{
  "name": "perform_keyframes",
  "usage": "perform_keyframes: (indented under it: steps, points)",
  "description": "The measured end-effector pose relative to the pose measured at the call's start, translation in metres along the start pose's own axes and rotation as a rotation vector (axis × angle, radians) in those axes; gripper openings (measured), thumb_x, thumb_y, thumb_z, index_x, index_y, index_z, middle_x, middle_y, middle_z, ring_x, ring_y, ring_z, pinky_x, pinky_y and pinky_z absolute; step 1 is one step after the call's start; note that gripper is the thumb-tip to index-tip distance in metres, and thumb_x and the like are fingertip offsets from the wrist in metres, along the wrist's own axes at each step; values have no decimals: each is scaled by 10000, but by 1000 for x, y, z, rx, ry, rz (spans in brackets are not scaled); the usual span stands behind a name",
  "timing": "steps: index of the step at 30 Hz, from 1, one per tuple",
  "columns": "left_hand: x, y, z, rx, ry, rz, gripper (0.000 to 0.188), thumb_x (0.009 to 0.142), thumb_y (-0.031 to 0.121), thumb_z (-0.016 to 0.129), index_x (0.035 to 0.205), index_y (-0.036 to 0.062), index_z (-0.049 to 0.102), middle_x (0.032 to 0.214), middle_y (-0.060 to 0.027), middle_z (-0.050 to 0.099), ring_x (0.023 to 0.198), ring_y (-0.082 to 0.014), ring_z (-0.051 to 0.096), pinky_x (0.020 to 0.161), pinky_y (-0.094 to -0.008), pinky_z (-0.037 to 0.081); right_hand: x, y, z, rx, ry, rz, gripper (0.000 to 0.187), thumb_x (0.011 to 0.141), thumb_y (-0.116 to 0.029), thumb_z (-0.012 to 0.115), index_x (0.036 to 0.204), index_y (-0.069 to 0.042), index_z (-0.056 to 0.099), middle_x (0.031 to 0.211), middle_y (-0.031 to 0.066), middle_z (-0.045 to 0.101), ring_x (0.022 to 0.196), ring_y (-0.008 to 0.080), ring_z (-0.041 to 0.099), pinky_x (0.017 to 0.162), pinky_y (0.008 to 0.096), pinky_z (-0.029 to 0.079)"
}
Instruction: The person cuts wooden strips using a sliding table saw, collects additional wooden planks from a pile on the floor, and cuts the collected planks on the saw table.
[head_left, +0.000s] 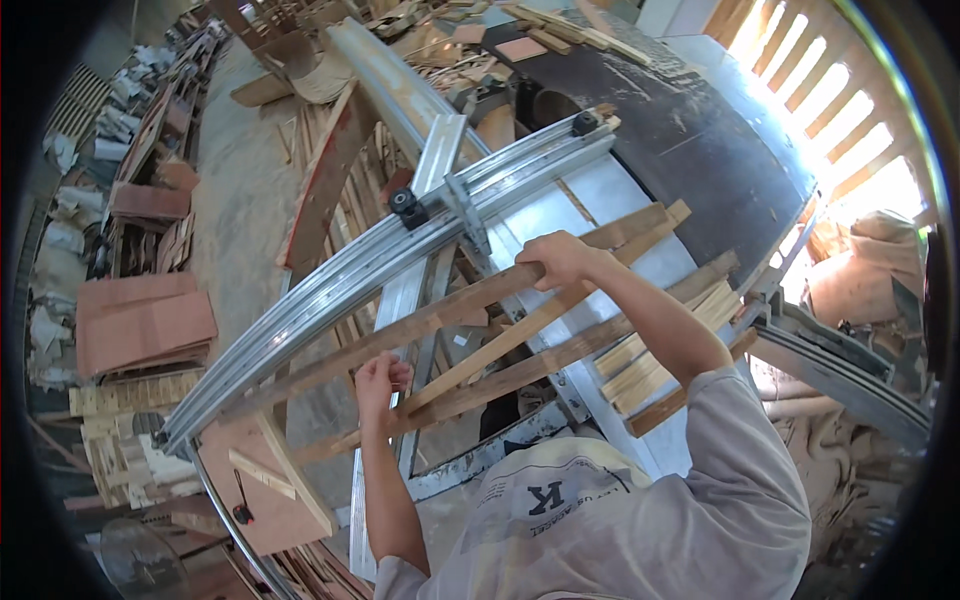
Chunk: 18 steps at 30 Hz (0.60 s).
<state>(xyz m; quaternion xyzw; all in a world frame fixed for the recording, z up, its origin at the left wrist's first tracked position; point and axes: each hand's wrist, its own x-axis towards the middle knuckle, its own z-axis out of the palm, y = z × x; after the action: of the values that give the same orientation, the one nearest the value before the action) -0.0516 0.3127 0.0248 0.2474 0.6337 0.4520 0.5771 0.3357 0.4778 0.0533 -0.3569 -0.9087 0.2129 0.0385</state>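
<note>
My right hand (pixel 562 260) is closed over the far edge of a long wooden strip (pixel 450 312). That strip lies aslant, next to the aluminium fence (pixel 330 290) of a sliding table saw. My left hand (pixel 381 382) is just on the near side of the same strip, its fingers curled in with nothing visible in them. A second, paler strip (pixel 530 325) slants below it. Nearer my body lies a third, rough brown strip (pixel 530 372). A black flip stop (pixel 407 205) sits on the fence.
Short pale wooden pieces (pixel 660 350) are stacked at the right on the metal table. A dark saw table (pixel 700 130) extends behind. Reddish boards (pixel 145 320) are piled on the left. Lower left, a tape measure (pixel 242 514) rests on a board. Offcuts (pixel 450 65) litter the back.
</note>
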Motion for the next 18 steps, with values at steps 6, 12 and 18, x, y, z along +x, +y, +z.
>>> perform_keyframes:
  steps: [6,12,18]
  points:
    - [43,38,103,512,-139,553,283,924,206,620,1097,-14,583,1022,-102,655,925,-167,628,791,-277,482,-6,40,26,35,223,116,426,663,-293,800,1022,-121,647,962,95,645,967,292,600,837,414,464]
    - [61,83,221,702,-211,614,534,855,319,692,1195,-61,537,1067,-165,647,983,-253,619,876,-356,469,-2,52,34,-140,529,114,415,644,-336,800,988,-147,666,1021,72,593,1052,279,542,914,410,412]
    - [82,176,211,505,-257,215,363,922,339,614,1089,18,637,920,-47,673,800,-147,653,672,-264,498,9,68,36,-68,630,172,523,603,-362,816,1031,-96,680,1049,126,572,1047,317,526,945,432,426]
